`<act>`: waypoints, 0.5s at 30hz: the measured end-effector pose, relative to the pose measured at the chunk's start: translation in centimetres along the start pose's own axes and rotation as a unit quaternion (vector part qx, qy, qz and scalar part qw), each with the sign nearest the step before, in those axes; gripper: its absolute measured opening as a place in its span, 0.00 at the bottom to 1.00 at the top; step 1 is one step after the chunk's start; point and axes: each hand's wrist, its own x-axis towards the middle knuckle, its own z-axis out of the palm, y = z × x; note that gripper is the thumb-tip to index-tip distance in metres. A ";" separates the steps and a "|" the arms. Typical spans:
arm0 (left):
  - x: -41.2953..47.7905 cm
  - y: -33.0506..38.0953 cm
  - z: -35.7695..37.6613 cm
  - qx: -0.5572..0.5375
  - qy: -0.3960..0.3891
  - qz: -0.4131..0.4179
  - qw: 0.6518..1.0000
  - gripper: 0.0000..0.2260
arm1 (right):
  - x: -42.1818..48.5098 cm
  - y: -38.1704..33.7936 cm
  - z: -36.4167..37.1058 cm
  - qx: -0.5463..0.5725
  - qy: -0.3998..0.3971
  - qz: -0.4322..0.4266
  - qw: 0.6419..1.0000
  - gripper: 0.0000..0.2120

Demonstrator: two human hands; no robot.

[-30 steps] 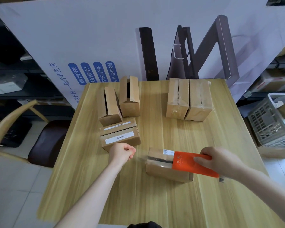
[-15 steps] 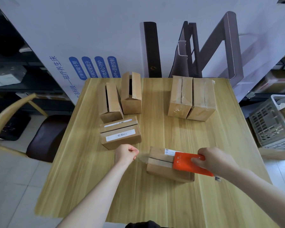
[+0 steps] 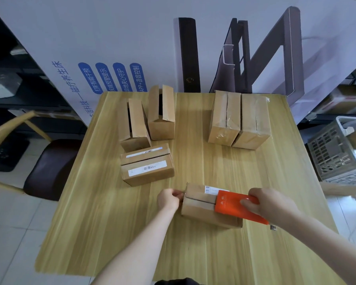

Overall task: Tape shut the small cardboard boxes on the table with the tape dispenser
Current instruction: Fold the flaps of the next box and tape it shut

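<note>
A small cardboard box (image 3: 197, 208) lies near the table's front. The orange tape dispenser (image 3: 232, 205) rests on its top seam, gripped by my right hand (image 3: 269, 204). My left hand (image 3: 169, 199) pinches the clear tape end against the box's left end. A labelled box (image 3: 147, 166) sits behind it to the left. Two boxes with open flaps (image 3: 135, 124) (image 3: 161, 113) stand at the back left. Two taped boxes (image 3: 224, 118) (image 3: 252, 122) stand at the back right.
The wooden table (image 3: 111, 223) backs onto a large white printed carton (image 3: 111, 38). A grey plastic crate (image 3: 341, 153) stands on the right. To the left is a wooden chair with a dark seat (image 3: 47, 167), with shelving behind it.
My left hand has moved right, bringing the stretched tape end to the box's left end. The dispenser has shifted slightly left along the box top.
</note>
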 end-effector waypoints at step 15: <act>-1.9 0.2 0.3 0.091 0.067 0.076 0.991 0.10 | -0.5 0.2 0.3 0.020 0.000 0.004 1.000 0.17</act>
